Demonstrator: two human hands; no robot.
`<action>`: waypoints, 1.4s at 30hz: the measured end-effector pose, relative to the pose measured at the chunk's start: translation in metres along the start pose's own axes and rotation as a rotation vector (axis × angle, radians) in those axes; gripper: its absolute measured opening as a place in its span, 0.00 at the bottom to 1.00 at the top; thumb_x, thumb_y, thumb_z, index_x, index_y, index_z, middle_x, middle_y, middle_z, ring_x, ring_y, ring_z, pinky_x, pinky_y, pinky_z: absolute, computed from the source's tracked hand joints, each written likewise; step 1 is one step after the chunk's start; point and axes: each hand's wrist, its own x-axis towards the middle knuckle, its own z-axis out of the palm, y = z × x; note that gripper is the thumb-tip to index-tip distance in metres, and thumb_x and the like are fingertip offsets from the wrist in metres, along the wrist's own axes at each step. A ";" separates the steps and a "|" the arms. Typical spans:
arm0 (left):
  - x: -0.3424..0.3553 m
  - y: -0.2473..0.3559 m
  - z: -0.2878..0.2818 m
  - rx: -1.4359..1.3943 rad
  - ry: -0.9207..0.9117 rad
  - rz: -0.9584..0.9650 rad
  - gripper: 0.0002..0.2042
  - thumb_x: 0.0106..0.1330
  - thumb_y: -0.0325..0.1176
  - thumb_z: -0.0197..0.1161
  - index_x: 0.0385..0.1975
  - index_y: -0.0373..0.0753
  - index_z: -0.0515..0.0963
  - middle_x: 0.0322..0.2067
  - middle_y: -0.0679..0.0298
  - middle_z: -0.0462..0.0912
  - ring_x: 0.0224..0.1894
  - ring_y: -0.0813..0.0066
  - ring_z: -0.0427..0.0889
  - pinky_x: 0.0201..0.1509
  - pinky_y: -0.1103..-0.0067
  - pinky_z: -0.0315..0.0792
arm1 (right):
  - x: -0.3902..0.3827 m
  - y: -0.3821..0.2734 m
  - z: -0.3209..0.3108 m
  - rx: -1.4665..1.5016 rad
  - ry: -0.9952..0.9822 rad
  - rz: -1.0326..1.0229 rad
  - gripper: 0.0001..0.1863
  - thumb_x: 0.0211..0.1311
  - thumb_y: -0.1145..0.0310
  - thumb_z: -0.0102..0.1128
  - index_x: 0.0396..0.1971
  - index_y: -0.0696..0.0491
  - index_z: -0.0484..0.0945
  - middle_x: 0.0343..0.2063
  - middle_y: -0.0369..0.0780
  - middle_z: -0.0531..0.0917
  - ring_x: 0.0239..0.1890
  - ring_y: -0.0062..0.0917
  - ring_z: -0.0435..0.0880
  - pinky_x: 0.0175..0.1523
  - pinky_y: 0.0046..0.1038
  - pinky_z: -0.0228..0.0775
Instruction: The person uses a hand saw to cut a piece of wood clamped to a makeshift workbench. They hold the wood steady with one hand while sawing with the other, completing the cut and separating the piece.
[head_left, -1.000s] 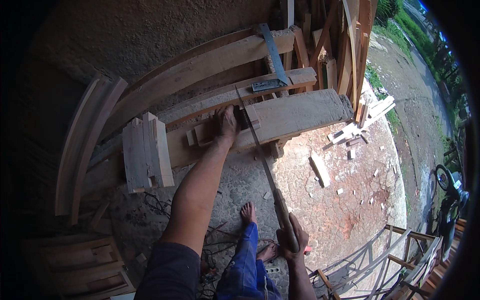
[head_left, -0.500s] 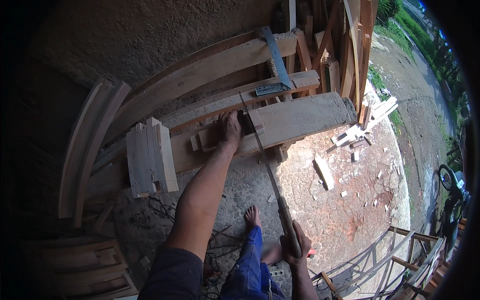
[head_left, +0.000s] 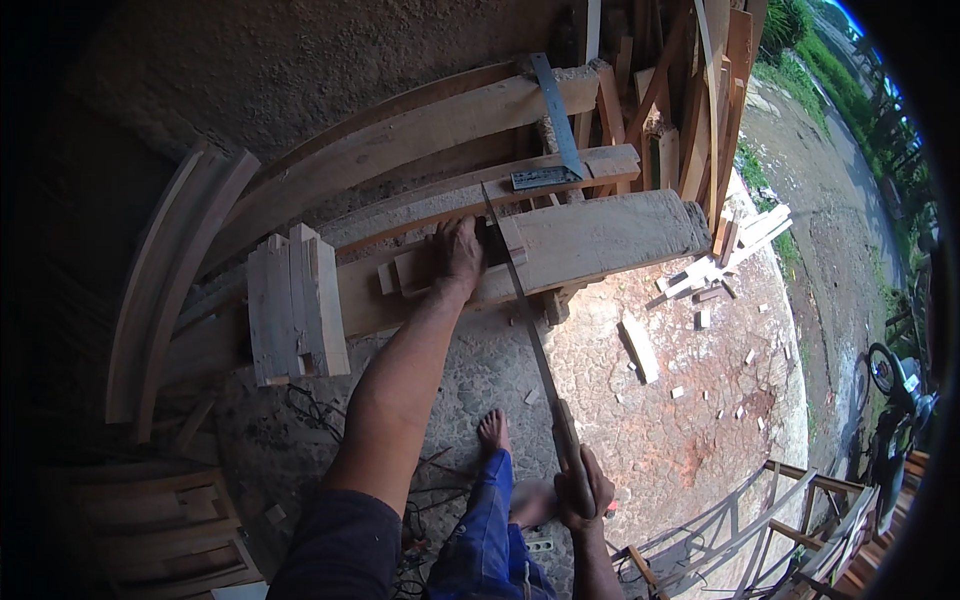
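My right hand (head_left: 583, 490) is wrapped round the handle of a handsaw (head_left: 536, 335). The long narrow blade runs up and away from me, its far part lying across a light wooden piece (head_left: 412, 272) on a thick plank (head_left: 610, 230). Pressed down on that piece, just left of the blade, is my left hand (head_left: 461, 252), its fingers closed over the wood and partly hidden. The end of the piece shows on the right side of the blade. How deep the blade sits in the wood cannot be seen.
A try square (head_left: 557, 120) rests across the beams behind the plank. Stacked short boards (head_left: 292, 305) lie at the left, and upright lumber (head_left: 700, 120) leans at the back right. Offcuts (head_left: 640, 350) litter the sunlit floor. My bare foot (head_left: 493, 430) is below the plank.
The whole view has shifted slightly. Both hands keep their grip, and the saw sits in nearly the same place across the wooden piece.
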 end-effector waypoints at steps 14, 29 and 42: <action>0.004 0.006 0.008 -0.051 -0.027 0.060 0.05 0.62 0.30 0.55 0.34 0.41 0.78 0.38 0.57 0.82 0.47 0.53 0.79 0.51 0.56 0.70 | 0.047 -0.003 0.020 0.197 0.064 0.087 0.33 0.53 0.68 0.71 0.61 0.55 0.71 0.38 0.49 0.86 0.34 0.39 0.88 0.38 0.34 0.80; 0.002 0.000 0.007 -0.038 -0.025 0.031 0.06 0.63 0.32 0.57 0.35 0.41 0.80 0.36 0.56 0.83 0.47 0.53 0.79 0.52 0.56 0.69 | 0.051 0.003 0.028 0.211 0.059 0.027 0.32 0.54 0.70 0.70 0.60 0.57 0.72 0.47 0.50 0.84 0.38 0.38 0.89 0.41 0.32 0.80; 0.002 0.027 -0.007 -0.081 -0.099 0.051 0.06 0.59 0.29 0.58 0.34 0.41 0.79 0.38 0.56 0.83 0.46 0.51 0.79 0.51 0.56 0.70 | 0.116 -0.005 0.047 0.296 0.056 0.135 0.31 0.56 0.69 0.69 0.61 0.54 0.72 0.43 0.48 0.85 0.36 0.34 0.88 0.38 0.30 0.78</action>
